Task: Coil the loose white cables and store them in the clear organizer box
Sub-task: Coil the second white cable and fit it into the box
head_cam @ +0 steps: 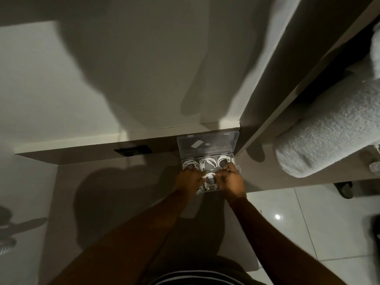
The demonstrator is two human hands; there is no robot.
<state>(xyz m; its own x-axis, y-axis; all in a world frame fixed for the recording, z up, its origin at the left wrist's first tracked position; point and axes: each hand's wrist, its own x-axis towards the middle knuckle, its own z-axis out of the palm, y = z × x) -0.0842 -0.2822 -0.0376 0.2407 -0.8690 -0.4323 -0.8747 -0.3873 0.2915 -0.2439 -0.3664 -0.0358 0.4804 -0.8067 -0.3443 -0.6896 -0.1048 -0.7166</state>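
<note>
Cables: three coils already sitting in the back row of the clear organizer box [208, 175], one per compartment, left [190, 163], middle [207, 163], right [224, 160].

Head view, only one I've got: box is sitting on the surface [115, 182], hinged lid [207, 145] standing open at the far side, leaning toward the wall. I'm working a fourth coil [210, 177] into the front middle compartment. Left hand [188, 181] and right hand [232, 181] are both closing on that coil from either side, fingers [223, 175] curled and pinching its loops. Coil is touching the box, looks partly seated, not fully down. A plug end is poking out near the front wall. Front left and front right compartments are hidden under my hands, can't tell what's in them.

Risks, my read:
- coil is springy, likely popping open once I'm letting go, loops spilling over the divider
- plug end riding above the rim, blocking the lid from shutting
- pressing down on a light box, it could be sliding or tipping on the surface
- dim light, easy to be missing a stray loop.
</note>
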